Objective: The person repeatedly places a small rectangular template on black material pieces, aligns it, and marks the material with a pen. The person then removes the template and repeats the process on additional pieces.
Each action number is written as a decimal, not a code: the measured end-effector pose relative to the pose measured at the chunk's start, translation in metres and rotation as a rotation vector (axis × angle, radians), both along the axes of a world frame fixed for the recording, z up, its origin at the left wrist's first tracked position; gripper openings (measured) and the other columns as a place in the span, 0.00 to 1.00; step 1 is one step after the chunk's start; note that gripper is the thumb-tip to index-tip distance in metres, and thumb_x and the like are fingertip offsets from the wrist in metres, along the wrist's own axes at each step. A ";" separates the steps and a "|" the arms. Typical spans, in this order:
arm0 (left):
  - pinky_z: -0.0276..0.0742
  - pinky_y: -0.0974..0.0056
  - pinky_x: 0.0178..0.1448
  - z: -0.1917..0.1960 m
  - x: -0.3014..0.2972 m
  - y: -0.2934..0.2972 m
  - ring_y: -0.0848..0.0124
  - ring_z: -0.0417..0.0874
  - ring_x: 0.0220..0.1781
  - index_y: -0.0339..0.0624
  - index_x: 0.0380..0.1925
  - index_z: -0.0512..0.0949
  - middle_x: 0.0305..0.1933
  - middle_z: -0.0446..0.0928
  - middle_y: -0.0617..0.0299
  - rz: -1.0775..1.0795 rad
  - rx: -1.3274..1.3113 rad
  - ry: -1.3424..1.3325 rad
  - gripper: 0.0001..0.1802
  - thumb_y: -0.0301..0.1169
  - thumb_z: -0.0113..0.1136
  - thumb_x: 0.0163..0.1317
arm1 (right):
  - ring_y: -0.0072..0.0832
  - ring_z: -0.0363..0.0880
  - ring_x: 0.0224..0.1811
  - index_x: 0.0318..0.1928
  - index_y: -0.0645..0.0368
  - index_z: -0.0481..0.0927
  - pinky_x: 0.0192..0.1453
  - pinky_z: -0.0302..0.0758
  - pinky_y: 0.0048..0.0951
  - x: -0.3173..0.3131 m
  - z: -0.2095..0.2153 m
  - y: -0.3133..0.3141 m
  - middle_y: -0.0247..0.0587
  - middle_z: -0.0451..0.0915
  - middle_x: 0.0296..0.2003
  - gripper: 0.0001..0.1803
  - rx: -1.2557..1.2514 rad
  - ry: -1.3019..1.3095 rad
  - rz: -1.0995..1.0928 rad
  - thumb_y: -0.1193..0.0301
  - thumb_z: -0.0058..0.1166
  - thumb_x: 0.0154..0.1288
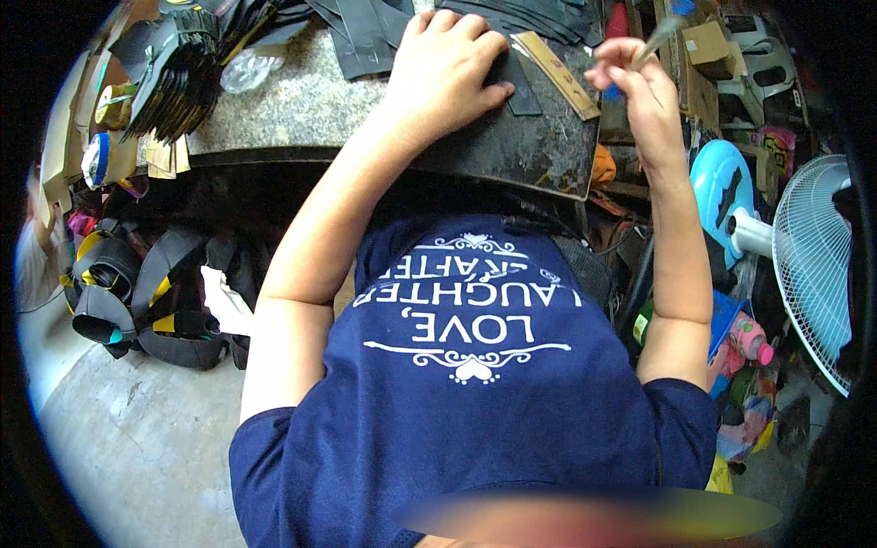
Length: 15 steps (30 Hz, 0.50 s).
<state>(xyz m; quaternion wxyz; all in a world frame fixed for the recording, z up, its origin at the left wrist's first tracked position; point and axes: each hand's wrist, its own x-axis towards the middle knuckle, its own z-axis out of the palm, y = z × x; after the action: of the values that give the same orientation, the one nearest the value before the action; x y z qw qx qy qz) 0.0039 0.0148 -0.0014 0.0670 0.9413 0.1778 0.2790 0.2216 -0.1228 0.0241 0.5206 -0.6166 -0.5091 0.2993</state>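
Observation:
My left hand (449, 71) lies palm down at the far part of the worktable (292, 114), fingers extended over flat black pieces (361, 41) and thumb out to the side. Just right of it is a narrow black strip (523, 91). A tan flat strip like a ruler (557, 75), with dark markings, lies slantwise between my hands. Raised by the table's right edge, my right hand (647, 91) closes its fingers on a slim blurred tool (660, 38) pointing up and right; its exact kind is unclear. Something blue shows under those fingers.
At the table's left lie stacked black cut pieces (178, 78), a clear plastic bag (248, 70) and a roll (114, 107). Black bands (164, 292) heap on the floor below. A fan (813, 265) stands at my right, near a cardboard box (708, 50).

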 end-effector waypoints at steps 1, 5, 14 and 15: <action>0.69 0.50 0.63 0.002 0.002 0.001 0.58 0.76 0.55 0.47 0.41 0.82 0.44 0.79 0.60 0.013 0.002 0.033 0.19 0.42 0.72 0.51 | 0.25 0.81 0.40 0.45 0.63 0.80 0.53 0.76 0.28 0.006 0.004 -0.004 0.37 0.80 0.37 0.12 -0.042 -0.122 0.014 0.76 0.42 0.71; 0.68 0.52 0.64 0.009 0.008 -0.006 0.56 0.74 0.61 0.42 0.54 0.79 0.52 0.78 0.57 0.136 0.018 0.117 0.28 0.43 0.70 0.55 | 0.30 0.81 0.43 0.50 0.61 0.81 0.48 0.76 0.31 0.001 0.005 -0.013 0.41 0.79 0.39 0.12 -0.308 -0.704 -0.096 0.71 0.52 0.71; 0.67 0.50 0.59 0.001 0.029 -0.014 0.58 0.74 0.55 0.42 0.37 0.82 0.44 0.77 0.58 0.265 0.035 0.148 0.22 0.45 0.75 0.48 | 0.34 0.81 0.41 0.45 0.64 0.81 0.48 0.76 0.31 -0.014 -0.009 -0.021 0.43 0.79 0.39 0.14 -0.218 -0.624 -0.085 0.75 0.67 0.59; 0.67 0.48 0.60 -0.002 0.030 -0.015 0.58 0.74 0.54 0.43 0.37 0.82 0.43 0.77 0.58 0.276 0.028 0.130 0.22 0.44 0.75 0.48 | 0.30 0.80 0.42 0.45 0.65 0.80 0.49 0.75 0.29 -0.011 -0.012 -0.019 0.42 0.78 0.39 0.15 -0.245 -0.574 -0.094 0.75 0.68 0.58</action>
<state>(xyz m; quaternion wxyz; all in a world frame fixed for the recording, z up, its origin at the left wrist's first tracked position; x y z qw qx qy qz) 0.0341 -0.0003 -0.0034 0.0033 0.9248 0.3059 0.2263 0.2106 -0.1423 0.0122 0.2908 -0.7570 -0.5662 0.1478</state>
